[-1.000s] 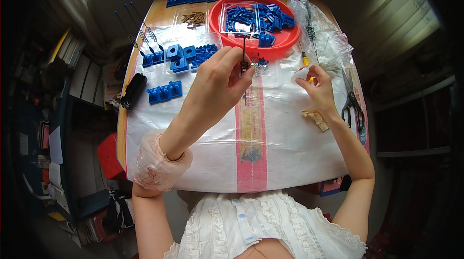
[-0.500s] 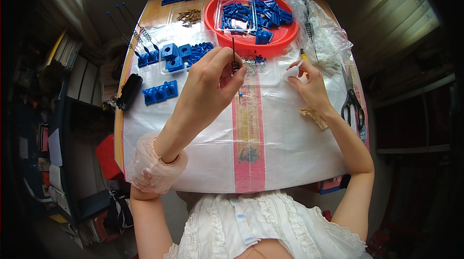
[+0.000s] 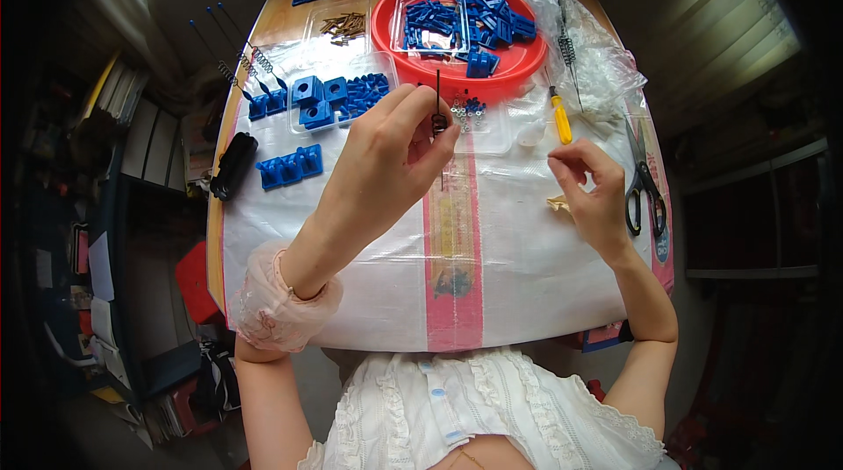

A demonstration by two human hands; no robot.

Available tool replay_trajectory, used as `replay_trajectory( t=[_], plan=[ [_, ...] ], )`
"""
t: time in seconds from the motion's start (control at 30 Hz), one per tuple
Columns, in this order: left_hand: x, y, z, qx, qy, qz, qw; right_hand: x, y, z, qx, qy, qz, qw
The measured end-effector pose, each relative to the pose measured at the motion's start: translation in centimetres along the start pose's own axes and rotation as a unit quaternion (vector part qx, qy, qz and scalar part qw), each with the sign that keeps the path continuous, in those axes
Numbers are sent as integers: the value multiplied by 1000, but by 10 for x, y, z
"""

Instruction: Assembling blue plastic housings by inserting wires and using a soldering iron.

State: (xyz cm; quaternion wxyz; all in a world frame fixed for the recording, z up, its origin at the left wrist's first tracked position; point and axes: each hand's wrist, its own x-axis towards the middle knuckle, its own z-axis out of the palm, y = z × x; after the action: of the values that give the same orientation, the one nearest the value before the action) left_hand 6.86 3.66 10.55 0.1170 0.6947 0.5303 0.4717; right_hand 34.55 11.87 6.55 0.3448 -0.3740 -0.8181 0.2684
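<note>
My left hand [image 3: 391, 141] is closed, thumb and fingers pinching a thin black wire with a spring coil [image 3: 438, 123]. The wire stands nearly upright, its ends showing above and below the fingers. My right hand [image 3: 597, 193] hovers over the right side of the table, thumb and forefinger curled together in a loop. Whatever lies between those fingertips, if anything, is too small to make out. Just beyond them lies a yellow-handled screwdriver [image 3: 563, 123]. Small metal nuts [image 3: 465, 123] and tiny blue pieces sit in a clear tray between the hands.
A red basin [image 3: 527, 66] holds blue plastic parts. Left of it are brass-coloured pins [image 3: 344, 27], a clear box of blue blocks [image 3: 335, 91], and blue bases with upright spring wires [image 3: 267, 105]. Black scissors [image 3: 645, 193] and crumpled clear plastic bags [image 3: 606, 75] lie at right.
My right hand has drawn back toward me and slightly right, away from the small white round piece, uncovering the screwdriver. My left hand has shifted slightly right, still holding the coiled wire.
</note>
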Motion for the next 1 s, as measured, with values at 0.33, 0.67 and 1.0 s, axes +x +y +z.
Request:
replay_trajectory(
  t=[0.33, 0.67, 1.0],
  plan=[
    [8, 9, 13, -12, -10, 41, 999, 32, -45, 52, 177, -123, -63, 974],
    [12, 7, 16, 3, -25, 54, 998, 38, -40, 65, 198, -105, -64, 973],
    [-37, -38, 18, 135, -84, -58, 986, 42, -42, 48, 218, -86, -17, 972]
  ],
)
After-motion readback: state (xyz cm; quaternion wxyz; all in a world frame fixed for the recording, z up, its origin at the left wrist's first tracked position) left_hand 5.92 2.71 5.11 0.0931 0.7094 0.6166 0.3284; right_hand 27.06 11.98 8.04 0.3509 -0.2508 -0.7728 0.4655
